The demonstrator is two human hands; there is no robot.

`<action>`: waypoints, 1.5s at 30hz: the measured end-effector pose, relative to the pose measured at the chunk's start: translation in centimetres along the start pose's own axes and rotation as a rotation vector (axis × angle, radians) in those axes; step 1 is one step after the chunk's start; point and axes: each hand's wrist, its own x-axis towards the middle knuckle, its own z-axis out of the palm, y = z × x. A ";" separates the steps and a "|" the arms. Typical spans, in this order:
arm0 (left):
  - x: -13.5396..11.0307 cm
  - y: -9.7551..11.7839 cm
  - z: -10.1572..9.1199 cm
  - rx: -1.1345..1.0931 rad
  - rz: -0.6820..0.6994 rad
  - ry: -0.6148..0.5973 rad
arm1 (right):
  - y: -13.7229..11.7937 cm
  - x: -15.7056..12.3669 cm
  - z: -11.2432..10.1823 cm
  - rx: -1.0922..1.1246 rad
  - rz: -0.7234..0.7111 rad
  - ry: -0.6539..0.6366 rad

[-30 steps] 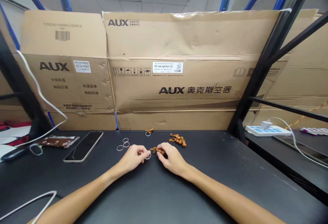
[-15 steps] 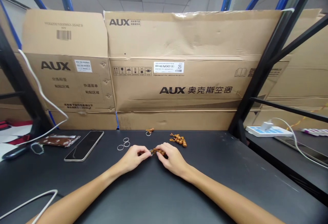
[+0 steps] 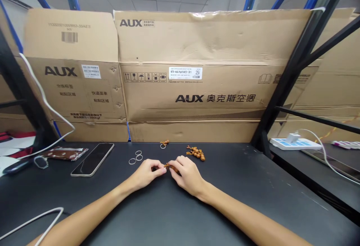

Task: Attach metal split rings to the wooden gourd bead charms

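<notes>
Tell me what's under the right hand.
A brown bead string pokes out toward the left hand; the right hand covers the rest of it and the black tabletop beneath.

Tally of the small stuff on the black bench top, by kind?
Loose metal rings: 3
Small wooden charm with ring: 1
Wooden bead charm in right hand: 1
Wooden bead bunch, strands inside uncountable: 1
Total: 6

Three loose rings (image 3: 138,158), three wooden bead charms (image 3: 195,154), two hands (image 3: 146,174).
</notes>
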 end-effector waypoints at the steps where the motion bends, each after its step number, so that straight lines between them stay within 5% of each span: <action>1: 0.0 0.0 0.0 0.003 -0.002 -0.003 | 0.0 0.0 0.0 -0.004 -0.010 0.006; 37: 0.2 0.3 0.2 -0.092 -0.040 0.037 | 0.0 -0.3 0.2 0.035 -0.151 -0.091; 45: 0.2 0.2 0.2 -0.110 -0.037 0.024 | 0.0 -0.1 0.0 0.168 -0.055 -0.047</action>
